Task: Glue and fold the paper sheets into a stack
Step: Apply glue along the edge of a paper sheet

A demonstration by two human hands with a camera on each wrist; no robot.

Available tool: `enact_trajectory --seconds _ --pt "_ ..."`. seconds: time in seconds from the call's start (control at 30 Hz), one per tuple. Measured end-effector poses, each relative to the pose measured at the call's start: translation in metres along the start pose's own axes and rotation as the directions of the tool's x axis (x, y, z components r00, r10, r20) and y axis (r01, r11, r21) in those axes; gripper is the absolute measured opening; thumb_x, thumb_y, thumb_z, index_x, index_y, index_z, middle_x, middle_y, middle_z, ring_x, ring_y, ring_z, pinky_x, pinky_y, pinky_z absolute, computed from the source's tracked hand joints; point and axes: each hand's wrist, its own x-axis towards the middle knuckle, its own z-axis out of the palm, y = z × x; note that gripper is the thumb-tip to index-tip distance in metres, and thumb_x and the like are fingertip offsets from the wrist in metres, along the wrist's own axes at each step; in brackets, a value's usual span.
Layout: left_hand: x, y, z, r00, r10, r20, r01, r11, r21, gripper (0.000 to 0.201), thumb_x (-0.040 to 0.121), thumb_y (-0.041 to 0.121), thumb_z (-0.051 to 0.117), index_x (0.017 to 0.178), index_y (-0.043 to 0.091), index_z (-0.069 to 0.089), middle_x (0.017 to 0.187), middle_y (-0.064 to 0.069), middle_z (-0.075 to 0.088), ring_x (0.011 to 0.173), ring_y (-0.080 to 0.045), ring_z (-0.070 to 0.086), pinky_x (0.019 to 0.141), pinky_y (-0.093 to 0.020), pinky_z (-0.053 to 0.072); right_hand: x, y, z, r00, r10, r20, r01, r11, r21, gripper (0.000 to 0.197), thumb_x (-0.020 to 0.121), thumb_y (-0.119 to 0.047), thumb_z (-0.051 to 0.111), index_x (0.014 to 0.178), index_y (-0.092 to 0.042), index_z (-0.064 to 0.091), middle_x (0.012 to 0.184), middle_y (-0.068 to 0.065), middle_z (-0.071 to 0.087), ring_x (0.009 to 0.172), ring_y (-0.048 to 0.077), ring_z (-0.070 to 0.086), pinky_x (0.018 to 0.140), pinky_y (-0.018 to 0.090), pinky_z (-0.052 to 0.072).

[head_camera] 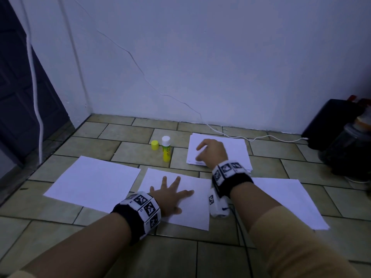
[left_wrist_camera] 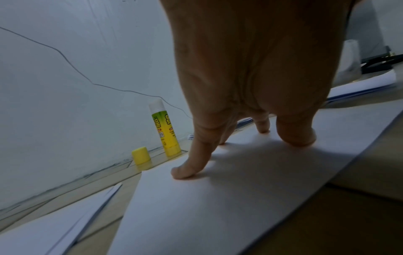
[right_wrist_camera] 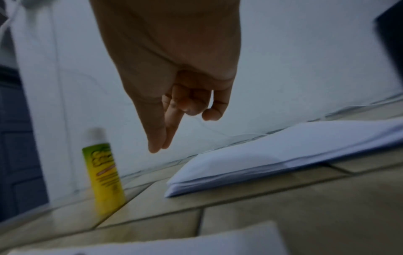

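Our left grip point(head_camera: 170, 195) lies flat with fingers spread straight, pressing down on the middle white paper sheet point(head_camera: 192, 209) on the tiled floor point(head_camera: 261, 247); in the left wrist view its fingertips point(left_wrist_camera: 181, 174) touch the paper. Our right grip point(head_camera: 212, 152) hovers over the near left corner of the loose stack of white paper sheets point(head_camera: 236, 149), fingers loosely curled and holding nothing we can see; the right wrist view shows it above the stack point(right_wrist_camera: 283, 155) with a gap beneath the fingertips point(right_wrist_camera: 154, 146), though that view is blurred.

We take the upright yellow-and-green glue stick with its white top point(head_camera: 166, 149) as our landmark. It stands on the floor with its cap off, and the small yellow cap point(head_camera: 154, 145) sits just to its left, apart from it. The paper stack lies to the right of the glue stick, near it but not touching. Nearer to us than the glue stick, three single sheets lie in a row: a large white sheet to the left point(head_camera: 94, 181), the middle one under our left grip, and a third white sheet to the right point(head_camera: 291, 201), partly hidden by our right forearm. Beyond the glue stick rises a pale wall point(head_camera: 200, 57) with a thin crack. A white cable point(head_camera: 261, 137) runs along the floor behind the stack to a dark object point(head_camera: 331, 121) far to the right.
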Motion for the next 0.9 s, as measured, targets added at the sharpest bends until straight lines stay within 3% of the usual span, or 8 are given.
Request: enact_trajectory --seconds 0.17,0.3,0.37,0.5,0.63,0.7,0.8,0.9 --pt "0.0 0.0 0.001 1.0 -0.002 0.024 0.002 1.0 0.0 0.066 0.1 0.037 0.045 0.149 0.049 0.003 0.159 -0.001 -0.023 0.143 -0.043 -0.017 0.11 -0.068 0.013 0.019 -0.035 0.029 0.978 -0.118 0.171 0.141 0.982 -0.129 0.044 0.07 -0.029 0.084 0.106 -0.02 0.061 0.104 0.002 0.063 0.093 0.02 0.062 0.07 0.026 0.043" --pt "0.001 0.001 -0.002 0.999 -0.003 0.053 0.003 1.0 0.0 0.059 0.1 0.037 0.045 0.15 0.043 0.012 0.159 -0.002 -0.024 0.143 -0.044 -0.017 0.11 -0.069 0.013 0.028 -0.05 0.049 0.926 -0.221 0.307 0.269 0.955 -0.122 0.068 0.075 -0.036 0.079 0.133 -0.015 0.052 0.13 0.004 0.056 0.117 0.021 0.054 0.089 0.028 0.043" --pt "0.0 0.003 -0.003 0.998 -0.012 0.063 0.012 1.0 0.012 0.058 0.1 0.038 0.044 0.15 0.036 0.016 0.158 -0.002 -0.025 0.143 -0.044 -0.017 0.11 -0.069 0.013 0.031 -0.056 0.055 0.919 -0.225 0.325 0.282 0.949 -0.141 0.059 0.081 -0.034 0.074 0.131 -0.01 0.054 0.124 0.009 0.059 0.112 0.023 0.056 0.085 0.028 0.043" --pt "-0.002 0.004 -0.005 0.998 -0.022 0.062 0.021 1.0 0.019 0.057 0.1 0.038 0.044 0.151 0.031 0.02 0.158 -0.003 -0.024 0.143 -0.044 -0.017 0.11 -0.069 0.013 0.032 -0.057 0.053 0.931 -0.202 0.304 0.253 0.957 -0.139 0.029 0.088 -0.031 0.066 0.098 -0.004 0.063 0.09 0.008 0.055 0.084 0.022 0.05 0.067 0.027 0.036" --pt "-0.002 -0.001 -0.002 0.999 0.014 0.041 -0.015 1.0 0.012 0.063 0.1 0.039 0.043 0.15 0.047 0.005 0.159 -0.002 -0.023 0.143 -0.045 -0.017 0.109 -0.068 0.014 0.022 -0.044 0.033 0.915 -0.24 0.323 0.206 0.969 0.136 0.026 0.091 -0.028 0.062 0.112 -0.014 0.06 0.097 0.001 0.053 0.087 0.017 0.049 0.076 0.027 0.037" --pt "-0.001 -0.002 -0.003 0.999 0.015 0.029 -0.016 1.0 0.017 0.065 0.099 0.043 0.042 0.148 0.051 0.0 0.159 -0.001 -0.021 0.143 -0.044 -0.015 0.109 -0.067 0.015 0.011 -0.035 0.012 0.894 -0.248 0.374 0.169 0.958 0.232 0.029 0.093 -0.026 0.059 0.121 -0.017 0.058 0.092 -0.002 0.054 0.082 0.013 0.051 0.071 0.024 0.043" --pt "0.003 0.0 -0.005 1.0 -0.003 0.023 0.002 0.999 0.052 0.066 0.098 0.049 0.04 0.147 0.053 -0.003 0.16 -0.003 -0.018 0.143 -0.047 -0.011 0.11 -0.065 0.022 -0.001 -0.012 -0.016 0.907 -0.172 0.383 0.1 0.974 0.201 0.041 0.087 -0.026 0.069 0.125 -0.017 0.06 0.094 0.002 0.059 0.079 0.012 0.055 0.062 0.019 0.043" --pt "0.002 0.008 -0.01 0.999 -0.031 0.015 0.029 0.996 0.088 0.067 0.097 0.054 0.038 0.148 0.05 -0.005 0.16 -0.011 -0.014 0.142 -0.05 0.001 0.111 -0.06 0.027 -0.008 0.01 -0.03 0.959 -0.1 0.264 0.088 0.994 0.059 0.054 0.07 -0.025 0.084 0.118 -0.012 0.065 0.094 0.0 0.06 0.089 0.012 0.055 0.074 0.023 0.046"
